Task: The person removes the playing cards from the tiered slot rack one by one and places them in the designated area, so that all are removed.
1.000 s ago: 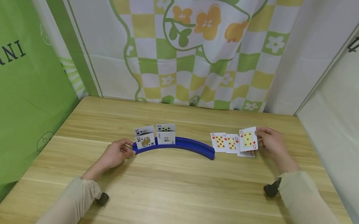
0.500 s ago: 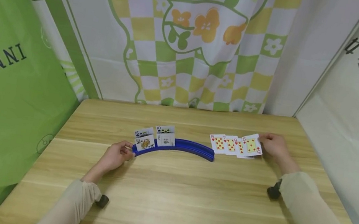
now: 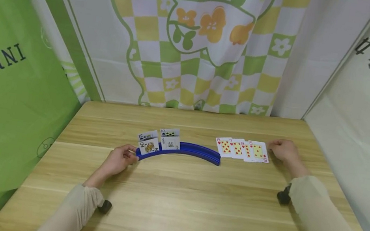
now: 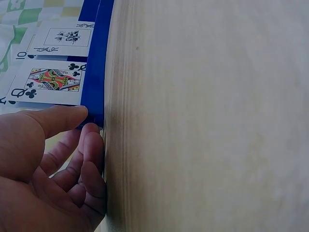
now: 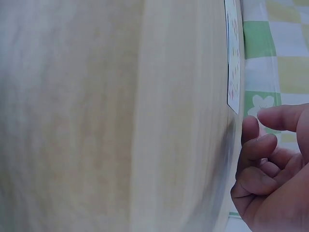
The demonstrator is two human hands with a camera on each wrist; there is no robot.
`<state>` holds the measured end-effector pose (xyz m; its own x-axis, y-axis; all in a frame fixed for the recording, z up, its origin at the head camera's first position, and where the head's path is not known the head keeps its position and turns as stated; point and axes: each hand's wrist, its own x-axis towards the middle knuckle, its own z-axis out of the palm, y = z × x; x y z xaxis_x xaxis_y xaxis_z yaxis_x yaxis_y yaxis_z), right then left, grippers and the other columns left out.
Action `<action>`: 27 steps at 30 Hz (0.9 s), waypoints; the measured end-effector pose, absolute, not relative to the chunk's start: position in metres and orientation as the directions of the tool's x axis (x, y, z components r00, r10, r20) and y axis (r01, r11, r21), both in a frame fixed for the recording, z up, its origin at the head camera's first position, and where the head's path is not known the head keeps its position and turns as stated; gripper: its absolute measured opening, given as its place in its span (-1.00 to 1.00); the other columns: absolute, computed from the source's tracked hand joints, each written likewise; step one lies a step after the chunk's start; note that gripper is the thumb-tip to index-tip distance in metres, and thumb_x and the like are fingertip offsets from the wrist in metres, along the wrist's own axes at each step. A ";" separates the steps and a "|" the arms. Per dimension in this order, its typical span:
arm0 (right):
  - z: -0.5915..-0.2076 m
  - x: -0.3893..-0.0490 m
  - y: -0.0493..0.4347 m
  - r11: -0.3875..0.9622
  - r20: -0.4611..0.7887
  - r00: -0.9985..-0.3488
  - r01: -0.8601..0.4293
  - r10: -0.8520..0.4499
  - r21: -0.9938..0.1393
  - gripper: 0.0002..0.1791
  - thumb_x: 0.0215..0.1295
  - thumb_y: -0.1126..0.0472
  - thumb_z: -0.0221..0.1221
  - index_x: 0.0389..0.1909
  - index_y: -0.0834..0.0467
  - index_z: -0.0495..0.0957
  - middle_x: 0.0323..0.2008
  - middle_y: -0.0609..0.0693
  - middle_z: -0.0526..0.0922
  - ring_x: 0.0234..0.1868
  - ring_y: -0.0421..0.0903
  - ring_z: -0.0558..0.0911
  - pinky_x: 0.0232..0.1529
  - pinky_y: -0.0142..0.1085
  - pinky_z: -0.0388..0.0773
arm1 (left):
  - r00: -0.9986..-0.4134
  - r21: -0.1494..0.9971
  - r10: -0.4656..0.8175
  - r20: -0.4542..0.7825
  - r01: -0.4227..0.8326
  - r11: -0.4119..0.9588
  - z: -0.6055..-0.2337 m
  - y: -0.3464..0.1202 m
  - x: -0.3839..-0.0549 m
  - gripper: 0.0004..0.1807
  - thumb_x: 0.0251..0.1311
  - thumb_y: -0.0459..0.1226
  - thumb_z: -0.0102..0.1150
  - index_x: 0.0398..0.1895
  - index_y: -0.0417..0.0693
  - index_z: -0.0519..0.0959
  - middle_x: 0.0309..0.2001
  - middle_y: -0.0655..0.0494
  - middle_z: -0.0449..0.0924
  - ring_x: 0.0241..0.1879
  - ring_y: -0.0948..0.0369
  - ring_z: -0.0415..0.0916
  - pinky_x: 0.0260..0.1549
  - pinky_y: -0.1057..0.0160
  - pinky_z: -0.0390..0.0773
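A curved blue card holder (image 3: 198,149) lies on the table, and my left hand (image 3: 122,159) pinches its left end between thumb and fingers. In the holder's front stand a queen of clubs (image 4: 55,79) and a joker (image 4: 67,37); a king (image 3: 146,135) and a ten (image 3: 170,132) show behind them. To the holder's right, an eight of hearts (image 3: 225,147), a seven (image 3: 236,149), a nine (image 3: 246,152) and a five of diamonds (image 3: 257,152) lie overlapping, face up. Just right of the five is my right hand (image 3: 284,150), holding nothing, its thumb and forefinger apart in the right wrist view.
The wooden table (image 3: 164,204) reaches back to a checked, flowered cloth (image 3: 192,68). Green fabric (image 3: 10,105) hangs along the left side and white fabric (image 3: 361,134) along the right.
The five of diamonds came down from my right hand onto the right end of the row and was let go. My right hand drew slightly right. The left hand stayed on the holder.
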<state>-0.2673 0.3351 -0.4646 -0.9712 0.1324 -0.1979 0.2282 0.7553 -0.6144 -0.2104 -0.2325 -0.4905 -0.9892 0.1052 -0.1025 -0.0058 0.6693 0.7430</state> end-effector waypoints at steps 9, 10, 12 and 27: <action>-0.460 -0.265 0.327 0.694 -0.192 -0.976 0.209 0.104 -0.689 -0.51 0.47 0.08 0.00 0.21 0.36 0.47 0.18 0.40 0.52 0.09 0.17 0.54 -0.05 -0.21 0.51 | -0.989 0.741 0.106 -0.102 -0.005 0.671 -0.491 -0.233 -0.210 -0.64 0.25 -0.33 0.28 0.08 -0.25 0.53 -0.25 -0.08 0.71 -0.32 0.18 0.59 -0.38 0.29 0.57; -0.460 -0.265 0.326 0.678 -0.192 -0.976 0.208 0.099 -0.705 -0.51 0.47 0.08 0.01 0.21 0.37 0.47 0.15 0.39 0.54 0.03 0.09 0.56 -0.11 -0.29 0.50 | -0.989 0.740 0.106 -0.100 -0.003 0.673 -0.492 -0.233 -0.210 -0.64 0.25 -0.33 0.28 0.08 -0.26 0.53 -0.25 -0.08 0.71 -0.32 0.18 0.59 -0.38 0.29 0.57; -0.459 -0.266 0.323 0.658 -0.193 -0.978 0.201 0.085 -0.726 -0.52 0.48 0.10 0.00 0.20 0.38 0.47 0.10 0.36 0.58 -0.10 -0.04 0.59 -0.19 -0.38 0.51 | -0.989 0.736 0.106 -0.099 -0.001 0.677 -0.492 -0.233 -0.210 -0.64 0.25 -0.33 0.28 0.09 -0.26 0.53 -0.24 -0.08 0.71 -0.31 0.18 0.59 -0.37 0.30 0.57; -0.441 -0.264 0.293 0.529 -0.294 -0.956 0.238 -0.024 -0.815 -0.48 0.58 0.09 -0.11 0.33 0.37 0.34 0.01 0.19 0.60 -0.25 -0.17 0.57 -0.33 -0.34 0.53 | -0.990 0.740 0.104 -0.099 -0.004 0.672 -0.490 -0.233 -0.210 -0.64 0.25 -0.33 0.28 0.08 -0.26 0.53 -0.24 -0.10 0.70 -0.32 0.18 0.58 -0.37 0.30 0.56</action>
